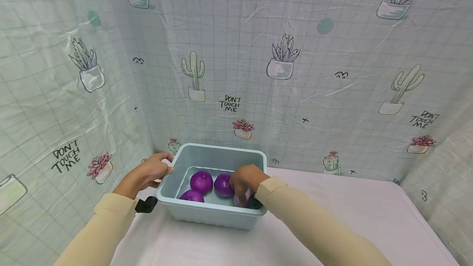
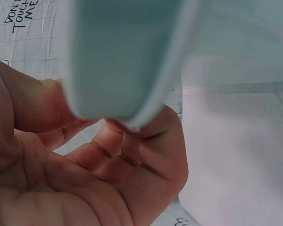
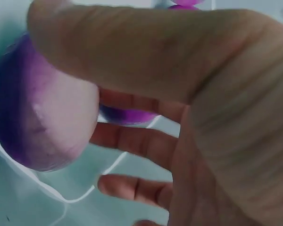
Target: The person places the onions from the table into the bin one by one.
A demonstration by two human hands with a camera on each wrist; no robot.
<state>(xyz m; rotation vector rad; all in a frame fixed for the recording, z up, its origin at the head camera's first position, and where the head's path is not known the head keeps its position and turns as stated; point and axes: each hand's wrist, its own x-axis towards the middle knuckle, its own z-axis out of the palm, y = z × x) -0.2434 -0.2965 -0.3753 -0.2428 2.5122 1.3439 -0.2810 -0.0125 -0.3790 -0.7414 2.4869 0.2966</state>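
Observation:
A pale blue plastic bin (image 1: 210,216) sits on the table with several glossy purple onions (image 1: 201,182) inside. My left hand (image 1: 154,169) grips the bin's left rim, thumb on one side and curled fingers under the edge, as the left wrist view shows. Inside the bin at the right end, my right hand (image 1: 245,179) reaches down and holds a purple-and-white onion (image 3: 49,113) between thumb and fingers. In the head view that onion is partly hidden by the hand. Another purple onion (image 1: 223,184) lies just left of the right hand.
The table (image 1: 325,208) has a white cover and extends to the right of the bin. Behind and to the left hangs a grid-patterned sheet (image 1: 229,32) with cactus drawings, close to the bin's back. Dark wrist devices (image 1: 146,205) show near the bin.

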